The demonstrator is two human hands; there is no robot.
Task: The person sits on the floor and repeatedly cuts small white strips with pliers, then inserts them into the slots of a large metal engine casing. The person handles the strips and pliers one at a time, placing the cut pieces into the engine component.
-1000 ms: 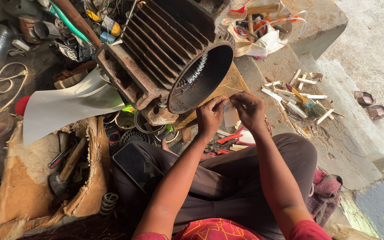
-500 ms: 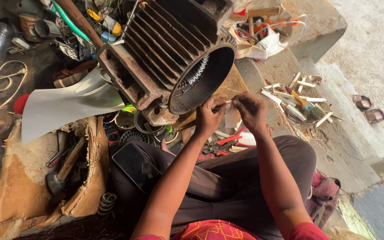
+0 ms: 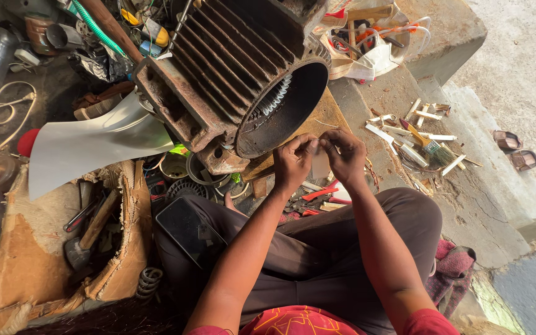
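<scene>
Both hands pinch a small pale strip in front of an open motor housing.

Nearest, a dark phone [image 3: 184,229] lies on the person's lap. Above it, left hand [image 3: 293,162] and right hand [image 3: 344,155] meet, fingers closed on the pale strip [image 3: 321,162] between them. Red-handled pliers [image 3: 317,195] lie beneath. Beyond stands the rusty ribbed motor housing [image 3: 231,80], with a white fan blade [image 3: 94,146] beside it.

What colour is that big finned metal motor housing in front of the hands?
Dark rusty brown finned metal motor housing, with pale windings inside; head view.
</scene>
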